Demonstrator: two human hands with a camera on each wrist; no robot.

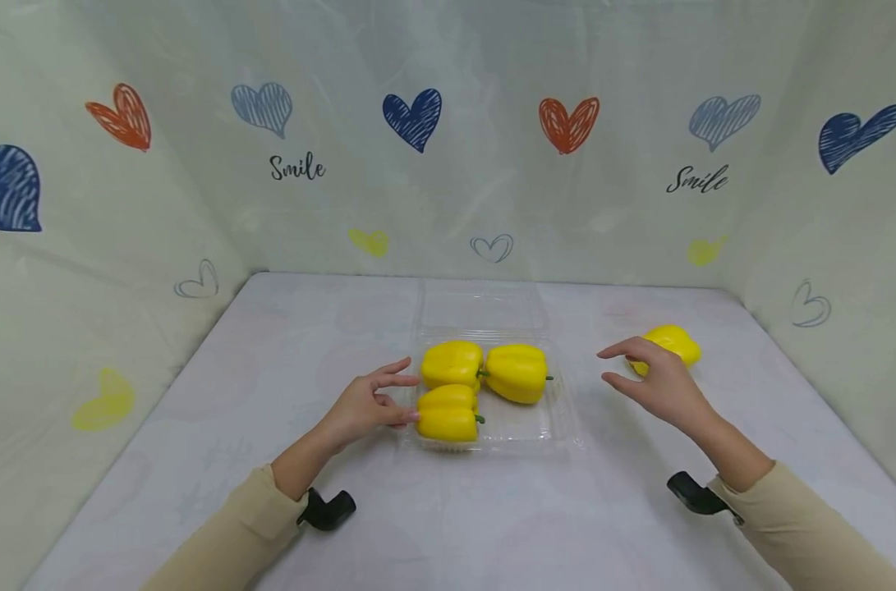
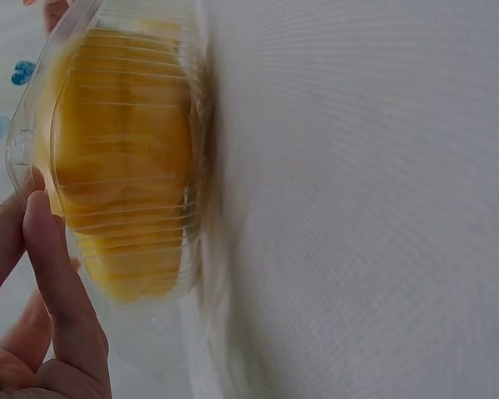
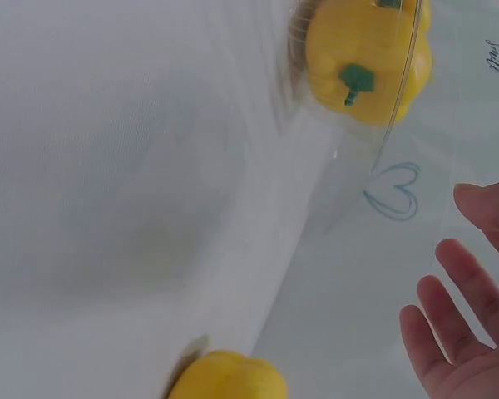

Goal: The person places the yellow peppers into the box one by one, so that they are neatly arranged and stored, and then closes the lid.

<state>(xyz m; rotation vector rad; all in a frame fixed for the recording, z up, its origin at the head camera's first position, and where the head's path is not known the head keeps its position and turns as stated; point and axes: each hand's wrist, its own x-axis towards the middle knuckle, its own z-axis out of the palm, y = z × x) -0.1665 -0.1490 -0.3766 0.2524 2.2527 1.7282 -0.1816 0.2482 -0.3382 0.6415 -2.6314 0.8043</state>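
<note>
Three yellow bell peppers (image 1: 484,377) packed in clear plastic clamshell tray (image 1: 566,410) mid-tabletop (image 1: 270,369) — lid flat behind. Left hand (image 1: 366,404) laid at tray's left edge, fingers straight, apparently steadying. Right hand (image 1: 658,379) spread, nothing held — hovering by fourth pepper (image 1: 673,343), loose outside tray.
</note>
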